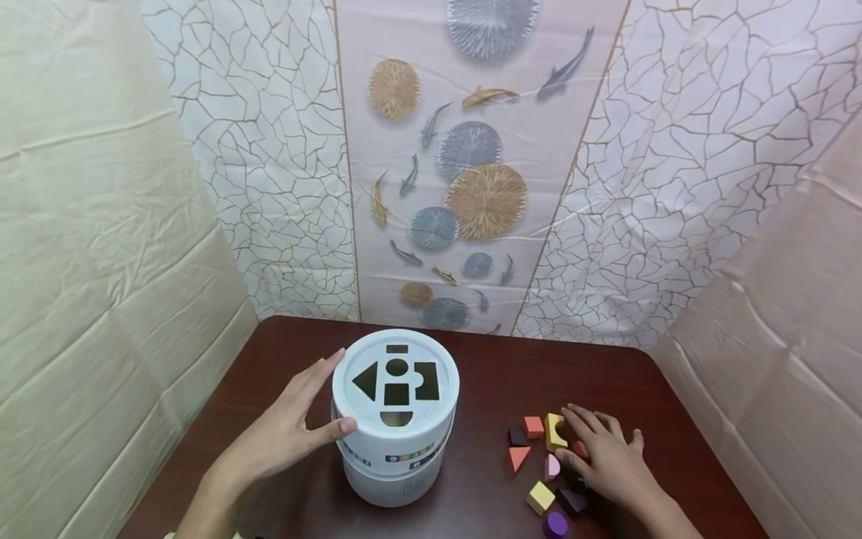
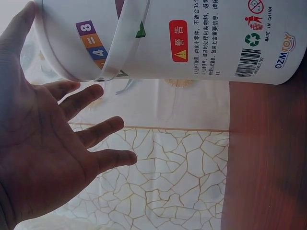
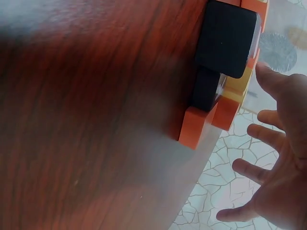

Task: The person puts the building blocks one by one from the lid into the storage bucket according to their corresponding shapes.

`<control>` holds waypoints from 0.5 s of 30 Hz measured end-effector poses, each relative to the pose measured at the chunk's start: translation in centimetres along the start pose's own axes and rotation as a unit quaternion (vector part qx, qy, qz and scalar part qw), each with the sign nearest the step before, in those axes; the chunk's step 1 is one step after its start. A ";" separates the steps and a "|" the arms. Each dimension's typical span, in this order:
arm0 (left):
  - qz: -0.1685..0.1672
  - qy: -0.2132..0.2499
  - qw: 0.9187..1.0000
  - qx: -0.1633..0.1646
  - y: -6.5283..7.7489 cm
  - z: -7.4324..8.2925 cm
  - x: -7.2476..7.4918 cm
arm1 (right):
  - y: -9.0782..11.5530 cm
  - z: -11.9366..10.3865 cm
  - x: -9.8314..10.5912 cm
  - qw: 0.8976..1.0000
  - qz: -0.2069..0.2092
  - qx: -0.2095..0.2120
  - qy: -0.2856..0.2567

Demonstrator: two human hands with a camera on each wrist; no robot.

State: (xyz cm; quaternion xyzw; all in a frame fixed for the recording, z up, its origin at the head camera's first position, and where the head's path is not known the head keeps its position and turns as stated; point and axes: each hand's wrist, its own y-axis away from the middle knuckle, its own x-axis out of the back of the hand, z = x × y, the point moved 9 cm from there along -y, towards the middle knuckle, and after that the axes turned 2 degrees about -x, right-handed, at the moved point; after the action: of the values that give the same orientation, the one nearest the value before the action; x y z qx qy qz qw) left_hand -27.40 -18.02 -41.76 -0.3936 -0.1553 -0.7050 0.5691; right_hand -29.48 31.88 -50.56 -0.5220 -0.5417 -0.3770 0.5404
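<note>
A white bucket [image 1: 397, 490] stands on the table with a white lid [image 1: 369, 355] on top, pierced by shaped holes. My left hand [image 1: 286, 423] spreads its thumb and fingers around the lid's left side, the tips at the rim. In the left wrist view those fingers look straight and apart beside the printed bucket. My right hand [image 1: 606, 453] reaches over small blocks with its fingers extended. Near its fingertips lies a yellow notched block [image 1: 554, 433]; a pink block [image 1: 552, 467] is by the thumb. A red block is partly hidden under the hand.
Left of the right hand lie a red-orange square block [image 1: 533, 427] and a red-orange triangle [image 1: 518, 458]. Closer in are a yellow block [image 1: 541, 497], a purple cylinder [image 1: 555, 525] and a dark block [image 1: 571, 501]. Cloth walls border the dark red table [image 1: 485, 389].
</note>
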 end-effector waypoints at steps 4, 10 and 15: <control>0.001 0.001 1.000 0.002 0.0 0.0 0.0 | -0.7 -0.3 -0.1 1.000 -0.005 0.002 -0.004; 0.006 0.002 1.000 -0.002 0.0 -0.2 0.0 | -1.3 -0.5 -0.5 1.000 -0.016 0.003 0.002; 0.011 0.006 1.000 -0.011 0.0 -0.2 0.1 | -1.5 -0.4 -1.3 0.999 -0.040 -0.003 0.003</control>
State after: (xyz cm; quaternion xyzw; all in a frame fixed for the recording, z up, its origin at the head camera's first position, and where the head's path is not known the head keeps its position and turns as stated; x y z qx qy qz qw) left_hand -27.48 -18.21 -41.86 -0.3973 -0.1405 -0.7027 0.5732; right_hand -31.06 31.00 -51.52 -0.5002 -0.5592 -0.4019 0.5250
